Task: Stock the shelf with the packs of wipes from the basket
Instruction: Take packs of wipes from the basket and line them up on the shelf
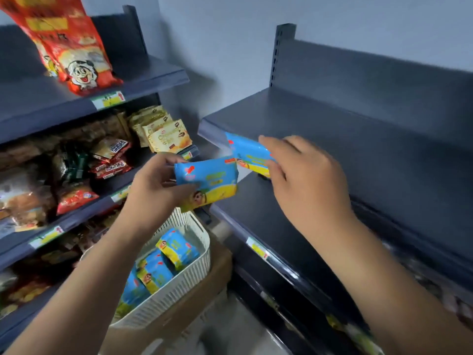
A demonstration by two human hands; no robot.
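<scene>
Blue wipes pack [249, 155] at shelf edge [256, 221], right hand [304, 175]

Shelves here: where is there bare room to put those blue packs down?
The dark shelf under the right hand is bare from its front lip to the back panel, as is the shelf above. The left shelves are crammed with snack bags, and the basket still holds packs.
</scene>
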